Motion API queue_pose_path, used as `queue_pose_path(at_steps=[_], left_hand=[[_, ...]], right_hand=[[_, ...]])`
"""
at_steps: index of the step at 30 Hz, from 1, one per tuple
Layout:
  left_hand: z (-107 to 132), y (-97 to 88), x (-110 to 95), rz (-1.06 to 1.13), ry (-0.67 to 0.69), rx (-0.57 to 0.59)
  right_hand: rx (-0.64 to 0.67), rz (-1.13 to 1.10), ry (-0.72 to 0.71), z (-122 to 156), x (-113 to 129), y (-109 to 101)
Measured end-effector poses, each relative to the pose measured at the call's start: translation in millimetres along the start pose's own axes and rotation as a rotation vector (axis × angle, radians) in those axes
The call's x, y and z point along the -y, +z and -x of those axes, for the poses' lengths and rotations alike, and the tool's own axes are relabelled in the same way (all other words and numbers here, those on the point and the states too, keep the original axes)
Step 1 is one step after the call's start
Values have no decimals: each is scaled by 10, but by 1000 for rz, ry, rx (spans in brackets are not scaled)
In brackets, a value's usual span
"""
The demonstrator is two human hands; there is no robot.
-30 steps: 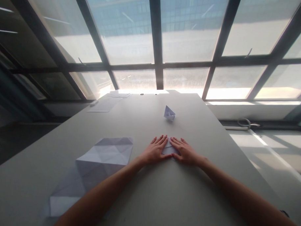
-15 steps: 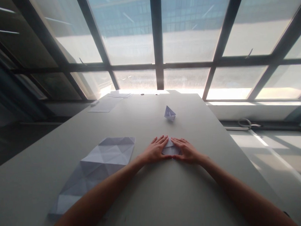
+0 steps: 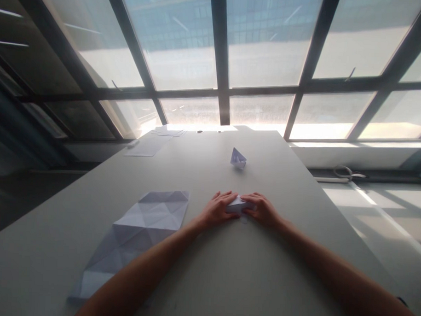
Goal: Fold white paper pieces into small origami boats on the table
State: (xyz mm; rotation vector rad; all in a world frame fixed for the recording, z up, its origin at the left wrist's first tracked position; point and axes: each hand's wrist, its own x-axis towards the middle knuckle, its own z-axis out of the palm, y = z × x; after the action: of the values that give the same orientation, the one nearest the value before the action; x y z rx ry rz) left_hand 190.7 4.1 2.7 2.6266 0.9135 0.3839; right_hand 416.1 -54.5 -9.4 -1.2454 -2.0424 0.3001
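1. Folded paper (image 3: pixel 236 204), small, white: we find it on the middle part of the desk (image 3: pixel 199 277), between the left and right edges, with a bright upper face and a shaded side toward the person. Its ends are partly hidden by fingers.
2. Left hand (image 3: pixel 218 209): we record its grip as closed on the left end of the folded paper, fingers over the far side, thumb along the near side.
3. Right hand (image 3: pixel 263 210): we record its grip as closed on the right end of the same piece, fingers bent, the two hands facing each other.
4. Paper model (image 3: pixel 238 159), white, with a pointed peak: we note it standing alone beyond the hands, toward the far edge of the desk and nearer the right edge than the left.
5. Creased sheet (image 3: pixel 151 216), large, white, crossed by many fold lines: we place it toward the left edge of the desk, lying opened out, its near part passing under the left forearm.
6. Flat sheets (image 3: pixel 145 147), white: we count several at the far left corner, overlapping; their exact number we cannot tell.
7. Window (image 3: pixel 264 44), dark-framed, many panes: we enter it as rising beyond the far edge.
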Motion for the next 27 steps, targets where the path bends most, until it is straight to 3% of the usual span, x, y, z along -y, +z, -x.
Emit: queue_pose_path(at_steps=[8,14,17,24,27], left_hand=[[1,10,-29,167,129,-280],[37,-85,-103,129,241,-432],[37,-117,-111,12,259,-376],[42,-48,-25,-221,125,-21],[61,-51,-43,-251,126,65]], right_hand=[[-158,29,-57,9,82,-31],[-233,89,-128,10,188,-88],[-165,166,-105,6,220,-97],[201,370,-1,8,183,-66],[268,407,12,30,209,-23]])
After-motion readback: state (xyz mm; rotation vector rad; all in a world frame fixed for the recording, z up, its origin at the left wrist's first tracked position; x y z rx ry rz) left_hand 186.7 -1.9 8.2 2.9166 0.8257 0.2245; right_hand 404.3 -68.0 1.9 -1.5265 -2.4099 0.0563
